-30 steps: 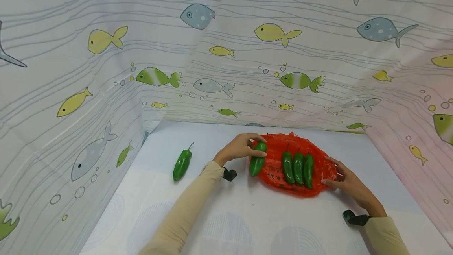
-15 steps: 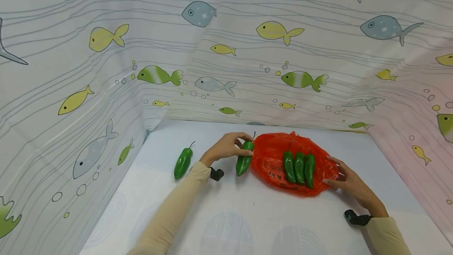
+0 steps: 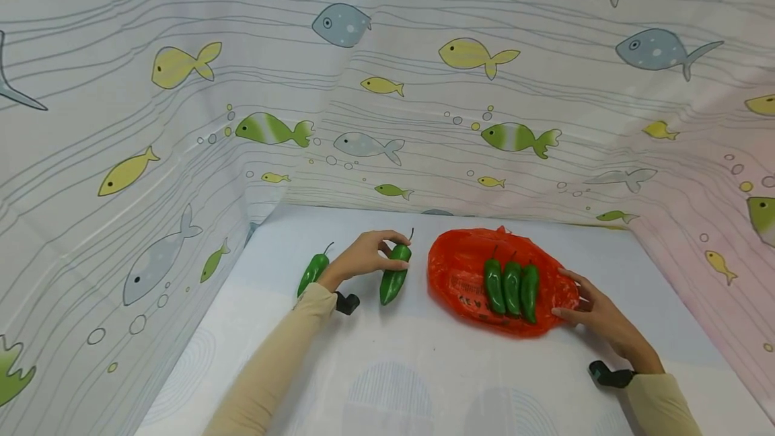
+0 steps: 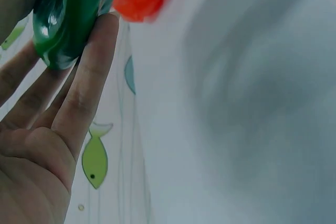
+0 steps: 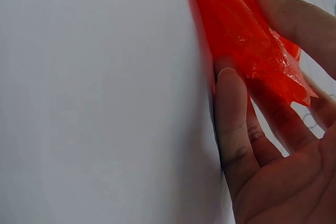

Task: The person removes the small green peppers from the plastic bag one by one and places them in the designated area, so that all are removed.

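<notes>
Left hand (image 3: 362, 256), pinching a green chili pepper (image 3: 393, 281), has moved off the red plastic bag (image 3: 460, 247) to over the counter (image 3: 387, 348), nearer the lone pepper (image 3: 315, 270), leaving three peppers (image 3: 511, 288) on the bag, whose edge the right hand (image 3: 598, 311) still grips.

Long, plain beige sleeves (image 3: 272, 362); a small, black, angular camera (image 3: 610, 375) at each wrist (image 3: 646, 359).

Head view: left sleeve (image 3: 275, 358) covers part of the outlying pepper (image 3: 313, 272); print (image 3: 473, 296) on the red bag (image 3: 454, 247) is too small to read. Left wrist view: held pepper (image 4: 62, 22) cut off above. Right wrist view: right hand (image 5: 291, 174) partly hidden, apparently beneath the bag.
</notes>
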Demonstrator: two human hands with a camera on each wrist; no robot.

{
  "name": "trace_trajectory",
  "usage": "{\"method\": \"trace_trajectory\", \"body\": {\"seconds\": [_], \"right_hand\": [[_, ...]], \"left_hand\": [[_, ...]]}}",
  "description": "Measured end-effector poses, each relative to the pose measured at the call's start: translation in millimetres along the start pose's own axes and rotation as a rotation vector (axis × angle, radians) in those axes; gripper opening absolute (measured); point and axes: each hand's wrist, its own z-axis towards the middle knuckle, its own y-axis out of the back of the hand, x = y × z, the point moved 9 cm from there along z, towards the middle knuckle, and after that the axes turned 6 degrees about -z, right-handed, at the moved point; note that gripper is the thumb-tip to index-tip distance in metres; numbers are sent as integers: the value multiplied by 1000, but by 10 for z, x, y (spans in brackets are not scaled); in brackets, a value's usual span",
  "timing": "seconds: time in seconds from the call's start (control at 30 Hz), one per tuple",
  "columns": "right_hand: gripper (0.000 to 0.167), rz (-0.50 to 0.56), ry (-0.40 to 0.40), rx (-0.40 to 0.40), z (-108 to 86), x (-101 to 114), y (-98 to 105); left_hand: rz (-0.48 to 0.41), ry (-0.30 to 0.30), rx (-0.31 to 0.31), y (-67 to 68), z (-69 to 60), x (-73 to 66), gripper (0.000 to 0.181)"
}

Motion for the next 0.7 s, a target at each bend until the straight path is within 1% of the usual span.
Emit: {"method": "trace_trajectory", "body": {"seconds": [0.23, 0.33, 0.57, 0.7], "right_hand": [[89, -3, -10, 4, -6, -9, -11], [89, -8, -17, 4, -2, -13, -16], [90, -6, -32, 5, 5, -34, -27], [90, 4, -30, 8, 3, -25, -24]], "left_hand": [[8, 44, -48, 206, -224, 150, 42], [29, 60, -67, 279, -304, 217, 43], [33, 112, -76, 411, -455, 382, 51], [46, 124, -90, 505, -538, 418, 54]]}}
